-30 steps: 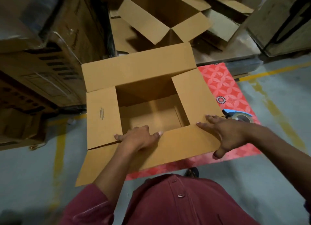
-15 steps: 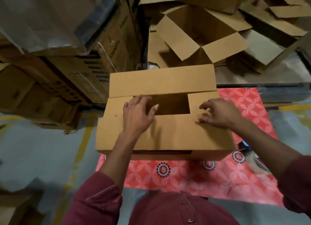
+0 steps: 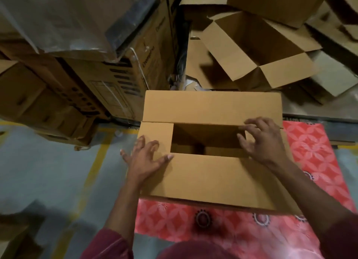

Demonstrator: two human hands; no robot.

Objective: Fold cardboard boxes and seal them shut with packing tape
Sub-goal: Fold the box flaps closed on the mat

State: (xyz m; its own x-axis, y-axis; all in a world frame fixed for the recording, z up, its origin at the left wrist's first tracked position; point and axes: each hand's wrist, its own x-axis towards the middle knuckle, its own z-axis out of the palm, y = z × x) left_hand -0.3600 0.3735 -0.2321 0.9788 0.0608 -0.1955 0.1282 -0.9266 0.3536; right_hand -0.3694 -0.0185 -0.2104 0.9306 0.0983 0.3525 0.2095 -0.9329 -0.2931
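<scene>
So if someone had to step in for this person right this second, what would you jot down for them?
Left hand: open, fingers spread, pressing the box's left side flap down.
Right hand: fingers loosely curled over the right side flap, at the edge of the far flap.
The box sits on a red patterned mat.
Done: both side flaps and the near flap are folded in.
Left: the far flap is not down, so a gap shows in the middle; close it, then tape the seam. No tape is in view.
</scene>
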